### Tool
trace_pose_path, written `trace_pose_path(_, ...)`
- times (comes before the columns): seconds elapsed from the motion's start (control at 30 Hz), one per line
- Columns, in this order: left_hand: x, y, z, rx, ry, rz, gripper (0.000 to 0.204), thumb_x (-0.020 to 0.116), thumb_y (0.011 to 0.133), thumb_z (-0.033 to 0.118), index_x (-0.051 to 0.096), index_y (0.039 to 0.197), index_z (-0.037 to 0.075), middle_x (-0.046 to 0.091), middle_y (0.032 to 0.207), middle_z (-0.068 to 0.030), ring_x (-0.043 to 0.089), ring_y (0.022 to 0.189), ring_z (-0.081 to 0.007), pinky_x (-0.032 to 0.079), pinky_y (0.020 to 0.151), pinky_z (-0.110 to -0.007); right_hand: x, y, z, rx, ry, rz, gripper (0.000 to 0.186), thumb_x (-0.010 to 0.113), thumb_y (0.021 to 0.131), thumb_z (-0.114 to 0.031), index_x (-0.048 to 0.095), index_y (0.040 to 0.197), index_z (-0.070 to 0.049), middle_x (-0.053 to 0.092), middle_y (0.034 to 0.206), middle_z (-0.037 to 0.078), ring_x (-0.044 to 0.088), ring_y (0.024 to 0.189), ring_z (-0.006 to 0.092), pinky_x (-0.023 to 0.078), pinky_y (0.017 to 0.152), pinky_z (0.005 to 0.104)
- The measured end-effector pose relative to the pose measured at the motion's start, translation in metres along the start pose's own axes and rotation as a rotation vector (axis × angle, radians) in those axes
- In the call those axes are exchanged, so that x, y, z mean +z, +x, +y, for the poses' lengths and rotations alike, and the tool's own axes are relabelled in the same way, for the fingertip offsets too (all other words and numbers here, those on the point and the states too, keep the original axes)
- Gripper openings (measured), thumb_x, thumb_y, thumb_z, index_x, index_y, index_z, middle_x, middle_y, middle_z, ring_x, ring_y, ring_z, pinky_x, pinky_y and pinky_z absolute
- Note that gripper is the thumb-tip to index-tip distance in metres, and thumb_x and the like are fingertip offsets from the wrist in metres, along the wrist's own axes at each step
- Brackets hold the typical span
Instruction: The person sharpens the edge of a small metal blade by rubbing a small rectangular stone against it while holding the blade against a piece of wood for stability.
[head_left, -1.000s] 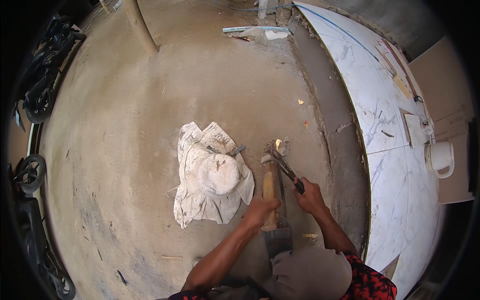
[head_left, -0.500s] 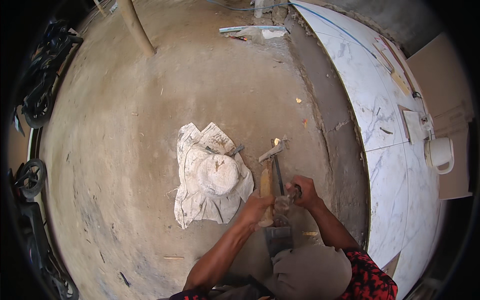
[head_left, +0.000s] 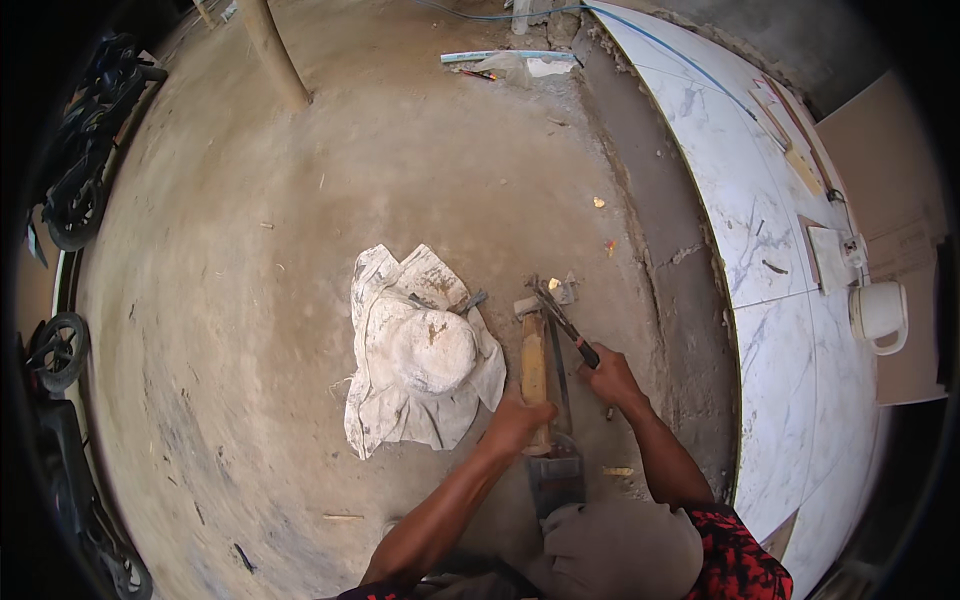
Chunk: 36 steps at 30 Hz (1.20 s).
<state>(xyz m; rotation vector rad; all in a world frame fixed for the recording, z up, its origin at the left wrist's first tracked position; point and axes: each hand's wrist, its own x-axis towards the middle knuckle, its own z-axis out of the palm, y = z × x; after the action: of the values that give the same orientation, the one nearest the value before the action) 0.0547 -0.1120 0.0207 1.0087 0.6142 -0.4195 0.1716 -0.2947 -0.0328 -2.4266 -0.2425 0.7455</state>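
Note:
My left hand (head_left: 517, 424) is closed around the thick wooden handle (head_left: 534, 365) of a hammer-like tool, whose pale head (head_left: 527, 306) lies at the far end. Just right of it, my right hand (head_left: 610, 376) grips a black-handled metal tool (head_left: 566, 322). That one slants up and left, its far end close to the pale head; it looks long and narrow, and its kind is unclear. Between my forearms a dark, box-like block (head_left: 556, 478) stands near my knee, with a thin dark bar (head_left: 561, 385) running away from it.
Left of my hands, a dirty white cloth sack (head_left: 380, 400) lies under a rounded white lump (head_left: 436, 350). White marble-look tiles (head_left: 770, 370) run along the right, with a white mug (head_left: 880, 312) at their edge. Motorcycles (head_left: 75, 215) stand far left; a wooden post (head_left: 273, 55) rises behind.
My right hand has swung its tool from over the block, pointing left, to pointing away beside the pale head. My left hand has shifted slightly nearer and keeps hold of the wooden handle.

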Motion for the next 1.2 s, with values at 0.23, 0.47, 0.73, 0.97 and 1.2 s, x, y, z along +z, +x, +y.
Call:
trace_pose_path(0.23, -0.012, 0.006, -0.032, 0.153, -0.03, 0.03, 0.057, 0.063, 0.079, -0.002, 0.028, 0.124, 0.002, 0.056, 0.095, -0.0113, 0.061, 0.075, -0.0184, 0.054, 0.066, -0.031, 0.001, -0.026, 0.008, -0.089, 0.104, 0.065, 0.027, 0.066, 0.088, -0.026, 0.06, 0.1, -0.002, 0.064, 0.082, 0.021, 0.063, 0.073, 0.034, 0.048, 0.067, 0.0383)
trace_pose_path(0.47, -0.01, 0.013, -0.037, 0.224, 0.447, 0.169, 0.063, 0.065, 0.081, 0.007, 0.026, 0.131, 0.005, 0.058, 0.105, -0.0218, 0.065, 0.08, -0.0282, 0.052, 0.073, -0.035, -0.025, -0.024, -0.017, -0.345, -0.037, 0.23, 0.024, 0.071, 0.083, -0.018, 0.059, 0.097, -0.004, 0.063, 0.082, 0.016, 0.062, 0.075, 0.0363, 0.048, 0.065, 0.041)
trace_pose_path(0.73, -0.032, 0.007, -0.035, 0.327, 0.868, 0.172, 0.074, 0.062, 0.081, 0.011, 0.026, 0.145, 0.005, 0.053, 0.115, -0.0323, 0.054, 0.107, -0.0472, 0.045, 0.089, -0.047, -0.028, -0.025, -0.045, -0.996, -0.248, 0.193, 0.029, 0.077, 0.071, -0.018, 0.061, 0.092, -0.007, 0.059, 0.074, 0.012, 0.061, 0.069, 0.0292, 0.049, 0.065, 0.0386)
trace_pose_path(0.97, -0.033, -0.005, -0.058, 0.261, 1.008, 0.217, 0.069, 0.055, 0.081, 0.006, 0.026, 0.143, -0.003, 0.053, 0.108, -0.0353, 0.055, 0.099, -0.0504, 0.046, 0.086, -0.052, -0.036, -0.029, -0.02, 0.028, -0.06, 0.31, 0.017, 0.066, 0.082, -0.013, 0.057, 0.08, 0.001, 0.061, 0.069, 0.015, 0.056, 0.057, 0.0332, 0.047, 0.057, 0.0378)
trace_pose_path(1.2, -0.008, 0.003, -0.021, 0.296, 1.088, 0.16, 0.065, 0.054, 0.08, 0.006, 0.03, 0.139, -0.006, 0.054, 0.105, -0.0336, 0.058, 0.093, -0.0489, 0.049, 0.079, -0.053, -0.018, -0.007, 0.036, -0.501, -0.166, 0.148, 0.014, 0.059, 0.082, -0.012, 0.059, 0.086, 0.002, 0.06, 0.069, 0.021, 0.06, 0.064, 0.0395, 0.048, 0.06, 0.0398)
